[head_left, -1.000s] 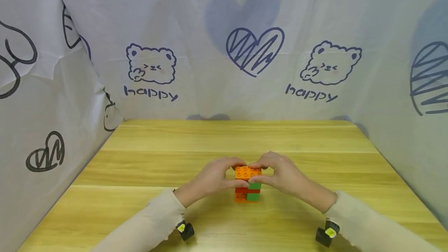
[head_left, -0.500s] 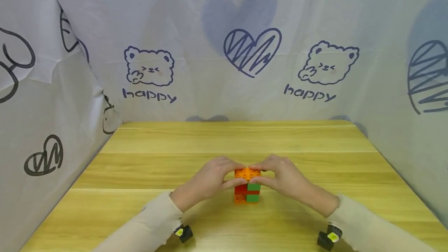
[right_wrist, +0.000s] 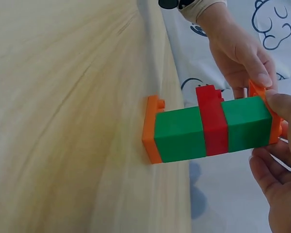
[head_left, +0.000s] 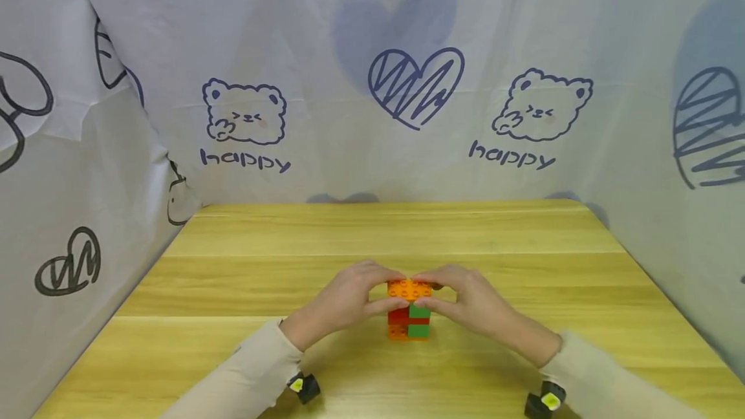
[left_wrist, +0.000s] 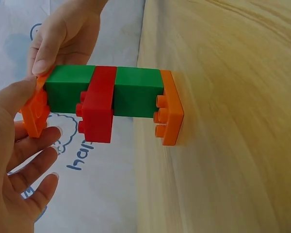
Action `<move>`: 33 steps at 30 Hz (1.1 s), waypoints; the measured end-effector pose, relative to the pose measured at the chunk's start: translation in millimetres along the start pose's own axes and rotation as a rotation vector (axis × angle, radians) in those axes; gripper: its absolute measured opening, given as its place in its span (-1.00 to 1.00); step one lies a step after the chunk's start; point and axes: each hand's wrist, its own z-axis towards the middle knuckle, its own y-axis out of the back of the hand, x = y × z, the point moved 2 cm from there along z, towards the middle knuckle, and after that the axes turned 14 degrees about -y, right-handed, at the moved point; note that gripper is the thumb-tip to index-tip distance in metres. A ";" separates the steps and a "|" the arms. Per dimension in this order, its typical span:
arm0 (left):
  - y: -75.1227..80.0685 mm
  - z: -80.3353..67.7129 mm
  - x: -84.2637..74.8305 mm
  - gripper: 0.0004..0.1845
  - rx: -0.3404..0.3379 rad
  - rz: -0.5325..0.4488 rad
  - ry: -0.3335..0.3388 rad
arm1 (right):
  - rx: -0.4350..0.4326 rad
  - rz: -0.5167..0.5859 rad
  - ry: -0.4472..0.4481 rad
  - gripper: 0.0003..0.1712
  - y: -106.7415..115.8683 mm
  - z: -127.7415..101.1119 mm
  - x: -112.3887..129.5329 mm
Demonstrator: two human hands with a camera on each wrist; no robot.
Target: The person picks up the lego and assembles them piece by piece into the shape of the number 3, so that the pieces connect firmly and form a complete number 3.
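Note:
A stack of toy building bricks stands upright on the wooden table. Its bottom is an orange plate [left_wrist: 172, 116], then a green brick [left_wrist: 138, 92], a red brick [left_wrist: 98, 104], a second green brick [right_wrist: 246, 122] and a top orange plate [head_left: 409, 290]. Studs on the red brick and the bottom plate stay bare to one side of the green bricks. My left hand [head_left: 349, 296] pinches the top plate's left side between thumb and forefinger. On its right side, my right hand [head_left: 474, 299] pinches the same plate. Fingertips hide parts of that plate.
The wooden table [head_left: 244, 283] runs back to a white cloth [head_left: 332, 121] printed with bears and hearts. More cloth hangs along both sides. A small black device [head_left: 304, 386] sits at the left wrist, another black device [head_left: 545, 399] at the right.
The view has shifted slightly. Both hands keep their hold on the top orange plate, their fingers adjusting only a little, and the stack stays in place.

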 end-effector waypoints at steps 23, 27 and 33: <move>-12.7 -22.6 12.2 -0.44 0.052 -0.067 0.096 | 0.072 0.196 -0.131 -0.46 -21.6 -17.0 -24.9; -14.8 -26.7 11.2 -0.44 0.078 -0.047 0.083 | 0.067 0.202 -0.133 -0.47 -24.3 -18.5 -26.5; -18.5 -30.1 10.4 -0.49 0.121 -0.011 0.066 | 0.053 0.221 -0.110 -0.51 -28.1 -19.7 -28.3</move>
